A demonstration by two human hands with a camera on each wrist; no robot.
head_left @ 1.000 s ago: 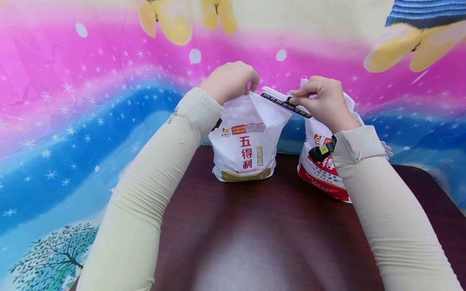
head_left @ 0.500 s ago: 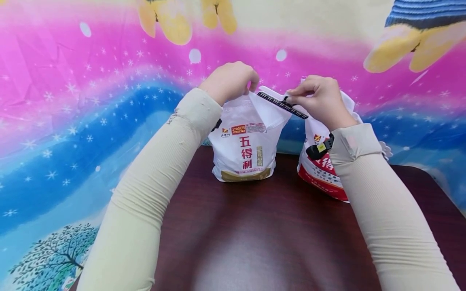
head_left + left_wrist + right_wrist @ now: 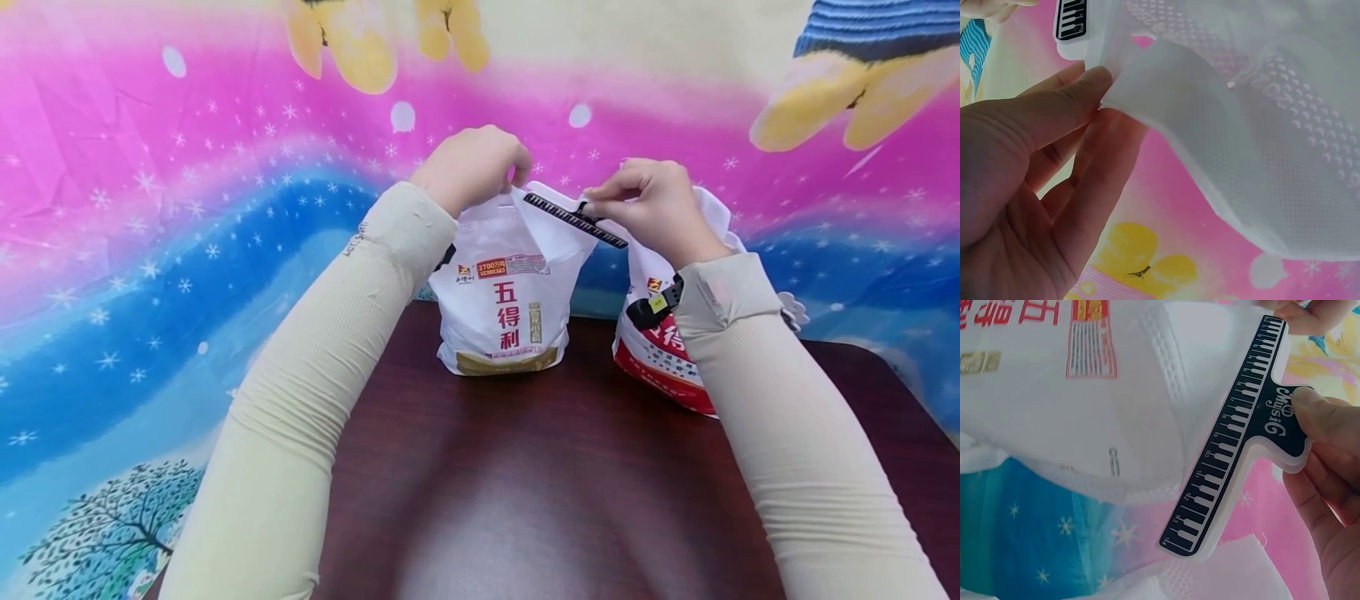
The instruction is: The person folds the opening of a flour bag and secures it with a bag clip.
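Observation:
A white flour bag (image 3: 502, 292) with red characters and a gold base stands upright, its top edge folded over at one corner. My left hand (image 3: 476, 167) pinches that top edge between thumb and fingers, seen closely in the left wrist view. Between thumb and fingers, my right hand (image 3: 652, 200) grips the handle of a wide clip (image 3: 1229, 437) with a black-and-white piano-key pattern. The clip slants along the folded corner and overlaps the bag's white edge in the right wrist view. One end of it lies close to the left fingertips.
A second flour bag (image 3: 660, 358), with a red base, stands to the right, partly behind my right wrist and sleeve. Both bags are on a dark brown table (image 3: 525, 483). A colourful printed backdrop (image 3: 247, 217) hangs directly behind them.
My right hand has shifted slightly left with the clip, bringing it further over the folded corner of the bag. The left hand and both bags stay nearly still.

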